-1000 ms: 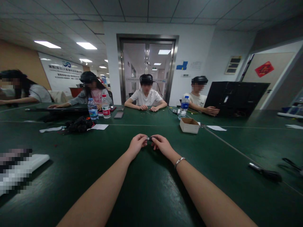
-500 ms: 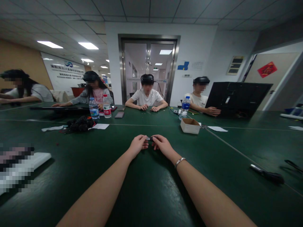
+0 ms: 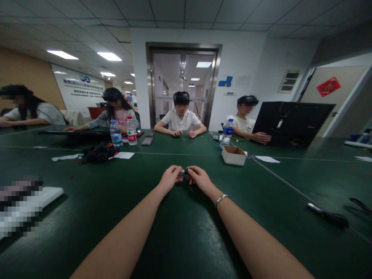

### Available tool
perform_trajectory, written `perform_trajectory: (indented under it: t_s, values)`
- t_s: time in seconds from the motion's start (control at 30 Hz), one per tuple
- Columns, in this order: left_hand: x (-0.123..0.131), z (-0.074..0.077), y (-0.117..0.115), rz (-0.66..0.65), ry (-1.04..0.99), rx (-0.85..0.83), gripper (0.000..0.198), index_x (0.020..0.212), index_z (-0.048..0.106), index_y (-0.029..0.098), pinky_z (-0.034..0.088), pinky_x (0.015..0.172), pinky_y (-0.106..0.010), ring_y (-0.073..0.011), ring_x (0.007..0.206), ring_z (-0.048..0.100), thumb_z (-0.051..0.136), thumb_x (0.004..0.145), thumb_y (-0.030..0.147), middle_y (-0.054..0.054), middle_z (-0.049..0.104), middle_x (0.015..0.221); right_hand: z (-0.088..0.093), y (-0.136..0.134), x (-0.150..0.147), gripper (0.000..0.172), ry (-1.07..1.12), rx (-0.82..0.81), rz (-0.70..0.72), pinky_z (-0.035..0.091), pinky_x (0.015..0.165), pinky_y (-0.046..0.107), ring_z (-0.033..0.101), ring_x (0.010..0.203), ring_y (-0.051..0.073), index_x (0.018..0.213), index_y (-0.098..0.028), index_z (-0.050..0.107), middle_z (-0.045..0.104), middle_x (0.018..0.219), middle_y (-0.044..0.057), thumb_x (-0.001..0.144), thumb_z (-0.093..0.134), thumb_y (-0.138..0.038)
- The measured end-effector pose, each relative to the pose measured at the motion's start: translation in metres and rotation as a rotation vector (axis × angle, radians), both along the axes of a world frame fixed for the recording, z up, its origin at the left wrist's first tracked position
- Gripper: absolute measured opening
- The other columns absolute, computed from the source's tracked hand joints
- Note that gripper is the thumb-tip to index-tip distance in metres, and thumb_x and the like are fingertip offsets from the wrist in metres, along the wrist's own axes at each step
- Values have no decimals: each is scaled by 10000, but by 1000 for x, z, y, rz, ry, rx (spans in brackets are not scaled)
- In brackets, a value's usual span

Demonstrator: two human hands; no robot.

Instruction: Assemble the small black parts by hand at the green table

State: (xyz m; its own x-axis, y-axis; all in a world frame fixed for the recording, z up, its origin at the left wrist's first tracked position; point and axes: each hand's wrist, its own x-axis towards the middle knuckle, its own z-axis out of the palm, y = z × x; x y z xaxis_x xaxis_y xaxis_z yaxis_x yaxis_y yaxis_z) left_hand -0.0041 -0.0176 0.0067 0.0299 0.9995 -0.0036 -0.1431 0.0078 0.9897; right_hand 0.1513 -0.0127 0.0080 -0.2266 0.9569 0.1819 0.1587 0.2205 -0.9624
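Note:
A small black-and-silver stick (image 3: 185,171) is held level between my two hands, just above the green table. Its shiny end is pinched in the fingertips of my left hand (image 3: 170,180). My right hand (image 3: 200,179), with a silver bracelet at the wrist, grips the dark end between thumb and fingers. The fingers cover much of the piece, and it is too small to tell its exact kind.
An open cardboard box (image 3: 233,156) stands ahead to the right, near a water bottle (image 3: 228,132). A black cable bundle (image 3: 100,152) lies ahead left. Another dark cable (image 3: 329,215) rests at right, a white object (image 3: 52,197) at left. Several people sit across the table (image 3: 116,193).
My hands and the small stick stay almost where they were. Across the table, the middle person's hands have shifted slightly.

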Motion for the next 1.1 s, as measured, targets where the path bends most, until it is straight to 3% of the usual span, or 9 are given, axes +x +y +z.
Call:
perform_trajectory:
  t_s: [0.13, 0.37, 0.53, 0.67, 0.87, 1.1]
  values:
    - [0, 0, -2, -17, 59, 70, 139, 828, 619, 129, 484, 587, -195, -79, 618, 558, 614, 794, 264, -21, 586, 713, 1, -2, 0, 228, -13, 10, -10, 399, 452, 189, 527, 460, 77, 990, -135, 586, 586, 617, -16, 830, 508, -277]
    - [-5, -1, -6, -52, 76, 188, 168, 841, 648, 150, 508, 741, -272, -131, 809, 595, 700, 687, 191, -61, 629, 909, 0, 0, 0, 244, -32, 12, -10, 394, 451, 187, 530, 471, 76, 1001, -131, 588, 590, 630, -10, 834, 506, -288]
    - [-3, -2, -2, -9, 3, 101, 244, 924, 623, 152, 520, 713, -272, -119, 752, 615, 705, 710, 237, -77, 626, 943, 0, 1, 0, 249, -17, 7, -5, 399, 455, 190, 530, 469, 77, 1005, -134, 583, 586, 623, -13, 832, 506, -296]
    - [-2, -4, 3, -13, -28, 6, 189, 823, 615, 116, 513, 640, -237, -99, 651, 601, 643, 780, 298, -64, 626, 802, 0, 0, 0, 250, -20, 19, 1, 396, 455, 193, 530, 472, 77, 988, -138, 587, 588, 630, -14, 825, 510, -312]
    - [-2, -1, -2, -36, 24, 88, 118, 843, 639, 129, 502, 691, -235, -90, 687, 588, 659, 746, 194, -45, 625, 808, -3, 3, 1, 269, -16, 22, 0, 405, 465, 202, 530, 471, 83, 994, -147, 587, 580, 620, -20, 811, 524, -334]
    - [-5, 4, -10, -52, 150, 177, 160, 833, 650, 147, 483, 781, -282, -141, 800, 615, 649, 675, 116, -57, 665, 872, -2, 2, 0, 252, -26, 4, -3, 403, 464, 199, 525, 472, 82, 1000, -131, 578, 575, 617, -17, 828, 497, -296]
